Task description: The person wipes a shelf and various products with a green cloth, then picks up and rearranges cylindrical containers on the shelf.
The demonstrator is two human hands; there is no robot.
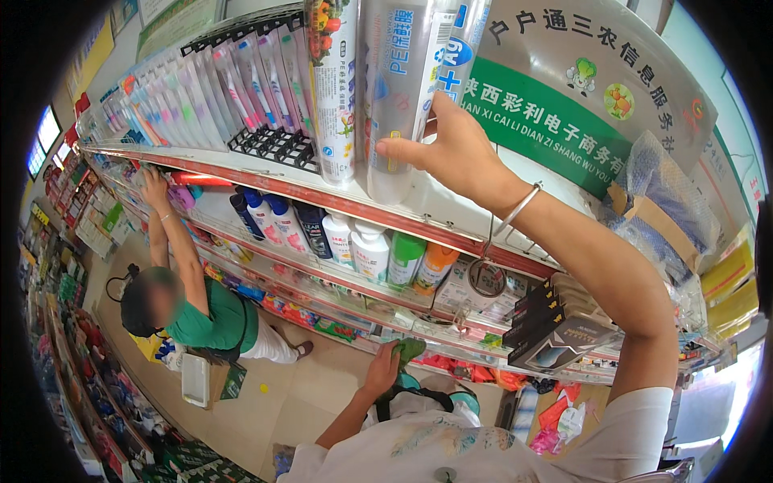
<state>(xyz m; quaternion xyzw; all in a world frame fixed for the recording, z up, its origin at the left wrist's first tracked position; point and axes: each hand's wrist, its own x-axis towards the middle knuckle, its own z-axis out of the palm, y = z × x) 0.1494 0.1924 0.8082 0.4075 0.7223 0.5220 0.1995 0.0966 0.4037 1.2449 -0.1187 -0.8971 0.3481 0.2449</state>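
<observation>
Up on the shelf's top board (432, 208), my right hand (465, 148) grips a tall roll of PE cling film (392, 108). The thumb lies across its front and the fingers curl behind it. The roll stands upright near the board's edge. Against its left side is another wrapped roll with a vegetable print (333, 90), and one more silver-blue roll (471, 42) stands behind it. Low in front of my body, my left hand (381, 369) holds a bunched green cloth (410, 349), apart from the shelf.
Toothbrush packs (259, 78) stand in a black rack (275, 148) to the left. Shampoo bottles (369, 244) line the shelf below. Boxed goods (555, 332) jut out at right, near a hanging metal ring (487, 278). A person in green (211, 320) reaches into the shelving farther left.
</observation>
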